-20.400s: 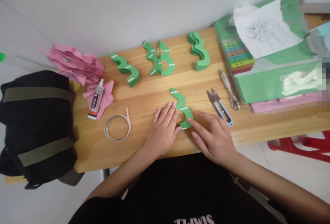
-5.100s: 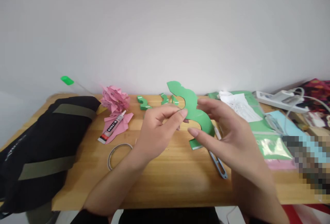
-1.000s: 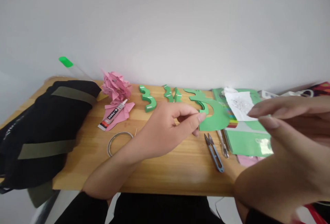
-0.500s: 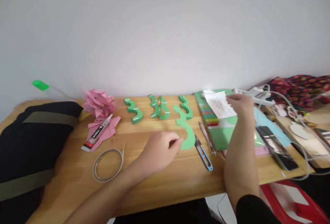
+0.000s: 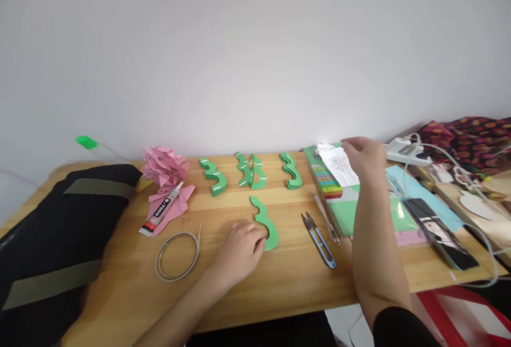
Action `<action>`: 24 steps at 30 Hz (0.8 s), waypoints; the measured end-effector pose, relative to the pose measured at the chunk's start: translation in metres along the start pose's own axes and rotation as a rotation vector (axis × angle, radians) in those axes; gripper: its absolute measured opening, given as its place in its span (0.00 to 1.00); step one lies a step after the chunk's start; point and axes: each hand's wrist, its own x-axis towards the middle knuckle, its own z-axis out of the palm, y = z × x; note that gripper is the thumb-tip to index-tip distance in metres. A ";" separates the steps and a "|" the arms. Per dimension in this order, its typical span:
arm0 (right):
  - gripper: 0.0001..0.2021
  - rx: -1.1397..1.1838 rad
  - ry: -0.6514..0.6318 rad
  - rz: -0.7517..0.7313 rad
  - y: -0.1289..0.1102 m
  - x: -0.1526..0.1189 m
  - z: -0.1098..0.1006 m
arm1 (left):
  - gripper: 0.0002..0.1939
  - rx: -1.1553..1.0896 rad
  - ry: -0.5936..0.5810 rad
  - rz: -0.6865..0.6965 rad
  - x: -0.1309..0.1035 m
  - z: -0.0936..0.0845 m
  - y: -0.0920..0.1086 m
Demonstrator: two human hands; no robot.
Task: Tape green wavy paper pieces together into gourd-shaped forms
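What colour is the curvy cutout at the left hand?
The curvy cutout is green, clearest in the head view.

Left hand (image 5: 242,248) palm down, loosely curled, right hand (image 5: 366,156) stretched farther forward

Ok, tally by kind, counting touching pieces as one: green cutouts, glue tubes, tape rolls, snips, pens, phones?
Green cutouts: 4, three in the back row and one beside the left hand
Glue tubes: 1
Tape rolls: 1
Snips: 1
Pens: 1
Phones: 1
Total: 9
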 end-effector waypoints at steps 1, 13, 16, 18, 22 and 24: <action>0.18 0.006 -0.043 -0.056 -0.013 -0.007 0.002 | 0.12 0.004 0.000 0.001 -0.001 0.001 -0.001; 0.22 -0.064 -0.661 -0.312 -0.114 -0.065 0.100 | 0.08 0.008 0.020 0.023 -0.014 0.013 -0.002; 0.16 -0.028 -0.696 -0.282 -0.116 -0.059 0.096 | 0.07 -0.056 0.060 -0.012 -0.019 0.007 -0.005; 0.14 0.029 -0.677 -0.276 -0.110 -0.060 0.079 | 0.08 -0.281 0.156 -0.086 -0.022 0.002 -0.009; 0.13 0.186 -0.718 -0.349 -0.083 -0.094 0.036 | 0.18 -0.822 0.347 -0.239 -0.016 -0.004 -0.015; 0.16 0.244 -0.746 -0.397 -0.069 -0.126 0.021 | 0.24 -0.987 0.341 -0.241 -0.009 -0.005 -0.013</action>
